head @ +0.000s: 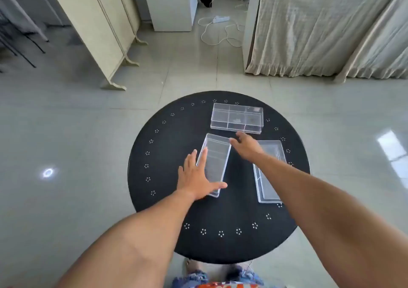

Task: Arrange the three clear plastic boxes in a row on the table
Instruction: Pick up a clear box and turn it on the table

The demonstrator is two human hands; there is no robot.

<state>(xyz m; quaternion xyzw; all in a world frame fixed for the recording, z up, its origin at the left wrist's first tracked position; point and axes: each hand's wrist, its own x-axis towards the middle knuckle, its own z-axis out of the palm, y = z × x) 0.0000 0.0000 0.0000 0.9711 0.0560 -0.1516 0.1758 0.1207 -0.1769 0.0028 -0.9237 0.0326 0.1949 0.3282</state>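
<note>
Right box (270,177) partly hidden by right forearm, left hand (196,177) flat on left box (213,164)

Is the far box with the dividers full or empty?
Apparently empty: the far box shows only the dark table through its compartments.

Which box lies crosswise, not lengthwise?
The far box, past the right hand: long side across the table. The left box and right box run away from the person.
</note>
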